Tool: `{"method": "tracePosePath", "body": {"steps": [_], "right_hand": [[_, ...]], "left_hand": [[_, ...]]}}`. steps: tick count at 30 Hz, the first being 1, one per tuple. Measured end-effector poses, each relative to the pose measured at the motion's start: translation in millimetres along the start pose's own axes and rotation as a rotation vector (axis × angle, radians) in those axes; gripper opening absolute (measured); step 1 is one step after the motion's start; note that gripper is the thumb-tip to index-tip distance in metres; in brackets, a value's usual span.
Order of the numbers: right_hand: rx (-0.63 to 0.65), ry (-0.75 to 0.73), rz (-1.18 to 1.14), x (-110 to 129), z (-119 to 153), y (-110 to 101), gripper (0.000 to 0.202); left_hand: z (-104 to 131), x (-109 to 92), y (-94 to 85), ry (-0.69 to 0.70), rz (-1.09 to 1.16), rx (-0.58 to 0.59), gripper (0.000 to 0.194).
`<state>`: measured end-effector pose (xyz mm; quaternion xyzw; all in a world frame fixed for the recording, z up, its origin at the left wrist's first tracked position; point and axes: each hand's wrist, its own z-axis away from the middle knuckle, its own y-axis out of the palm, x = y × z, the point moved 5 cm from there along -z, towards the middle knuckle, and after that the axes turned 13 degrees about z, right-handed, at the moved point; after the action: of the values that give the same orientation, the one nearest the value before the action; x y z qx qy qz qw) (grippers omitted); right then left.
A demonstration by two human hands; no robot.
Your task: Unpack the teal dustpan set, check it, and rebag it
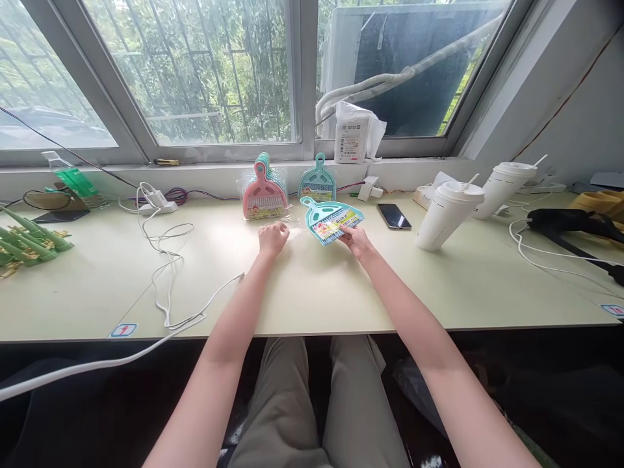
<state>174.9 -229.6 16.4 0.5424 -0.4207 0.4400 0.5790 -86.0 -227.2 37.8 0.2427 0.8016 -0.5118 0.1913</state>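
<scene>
My right hand (355, 239) grips the lower edge of a teal mini dustpan set (330, 220) with a coloured label, lifting it a little off the pale desk (312, 286). My left hand (273, 238) rests on a crinkled clear plastic wrapper (296, 231) lying flat on the desk, fingers curled onto it. Just behind my left hand, a stack of pink and teal dustpan sets (264, 192) in clear wrap leans against the window ledge. Another teal dustpan set (317, 182) stands upright beside that stack.
A dark phone (393, 216) lies right of the dustpans. Two white lidded cups (448, 214) with straws stand at the right. White cables (168, 260) and a charger trail over the left half. Green objects (29, 237) sit at the far left, a black item (575, 224) at the far right.
</scene>
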Motion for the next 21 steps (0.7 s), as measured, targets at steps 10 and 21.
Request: {"method": "tracePosePath", "body": {"steps": [10, 21], "right_hand": [[0.337, 0.190, 0.237, 6.0, 5.0, -3.9, 0.016], [0.331, 0.143, 0.290, 9.2, 12.1, 6.1, 0.015]], "left_hand": [[0.3, -0.3, 2.4, -0.036, -0.262, 0.107, 0.023], [-1.2, 5.4, -16.3, -0.096, -0.071, -0.190, 0.018]]}}
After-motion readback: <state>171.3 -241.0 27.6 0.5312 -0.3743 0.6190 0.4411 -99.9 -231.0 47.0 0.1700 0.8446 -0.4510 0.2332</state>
